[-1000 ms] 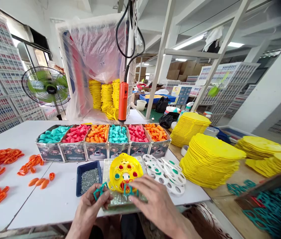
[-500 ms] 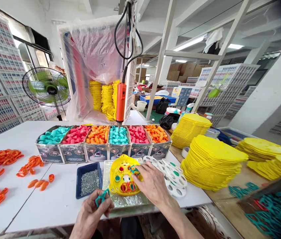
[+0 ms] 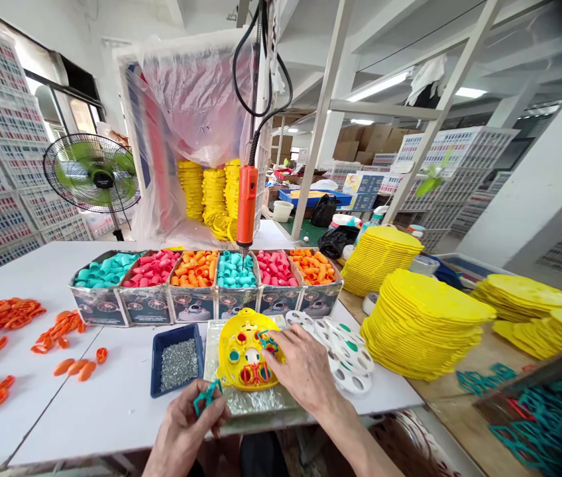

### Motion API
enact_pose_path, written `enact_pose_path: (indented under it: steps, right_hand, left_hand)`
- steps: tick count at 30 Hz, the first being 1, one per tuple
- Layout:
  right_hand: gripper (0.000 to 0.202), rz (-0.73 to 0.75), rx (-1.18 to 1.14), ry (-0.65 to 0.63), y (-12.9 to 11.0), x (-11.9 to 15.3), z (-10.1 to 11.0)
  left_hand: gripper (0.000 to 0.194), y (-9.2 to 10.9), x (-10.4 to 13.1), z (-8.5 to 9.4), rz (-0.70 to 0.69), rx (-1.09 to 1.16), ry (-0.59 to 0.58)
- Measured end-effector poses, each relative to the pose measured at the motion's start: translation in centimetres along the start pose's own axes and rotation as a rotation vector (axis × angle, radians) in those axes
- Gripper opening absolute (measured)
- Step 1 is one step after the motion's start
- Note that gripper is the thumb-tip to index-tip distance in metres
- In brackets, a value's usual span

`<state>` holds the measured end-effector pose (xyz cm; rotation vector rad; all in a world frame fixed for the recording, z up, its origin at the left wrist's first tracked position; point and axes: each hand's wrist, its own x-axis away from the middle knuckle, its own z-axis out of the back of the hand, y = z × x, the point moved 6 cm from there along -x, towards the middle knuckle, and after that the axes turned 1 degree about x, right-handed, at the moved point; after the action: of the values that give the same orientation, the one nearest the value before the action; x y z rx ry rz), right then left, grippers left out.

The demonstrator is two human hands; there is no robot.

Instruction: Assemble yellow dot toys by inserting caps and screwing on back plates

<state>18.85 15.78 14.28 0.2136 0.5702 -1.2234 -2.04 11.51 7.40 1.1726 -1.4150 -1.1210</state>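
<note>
A yellow round plastic shell (image 3: 227, 370) with red, teal and white parts inside lies on a film-wrapped board (image 3: 256, 401) near the table's front edge. My right hand (image 3: 302, 363) reaches over the shell's right side, its thumb and fingertips closed on a small teal frame piece (image 3: 267, 340) at the upper right of the shell. Lower left, in front of the blue tray, my left hand (image 3: 192, 414) pinches another teal frame piece (image 3: 207, 396) between thumb and fingers, held clear of the shell.
Bins of teal, pink and orange caps (image 3: 194, 303) stand behind, with an orange electric screwdriver (image 3: 246, 205) hanging above. A blue tray of screws (image 3: 177, 361) is left, beyond it orange parts (image 3: 75, 368). White discs (image 3: 350, 358) and yellow plate stacks (image 3: 425, 324) lie right.
My left hand has shifted slightly right with its teal piece, which has turned a little. My right hand is nearly unmoved at the shell. The hanging screwdriver has swung slightly right.
</note>
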Motion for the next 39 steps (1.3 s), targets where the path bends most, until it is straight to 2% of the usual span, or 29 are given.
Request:
enact_pose_path:
  steps: [18, 29, 39]
  right_hand:
    - [0.022, -0.026, -0.020, -0.052, -0.06, 0.02, -0.54]
    - [0.027, -0.043, -0.025, -0.061, 0.10, 0.02, -0.27]
    - [0.027, -0.077, -0.103, -0.119, 0.52, -0.24, -0.24]
  left_hand:
    - [0.052, 0.54, 0.40, -0.23, 0.006, -0.059, -0.002]
    - [0.053, 0.24, 0.26, -0.31, 0.018, -0.062, -0.013]
    - [0.052, -0.29, 0.15, -0.05, 0.008, -0.039, -0.019]
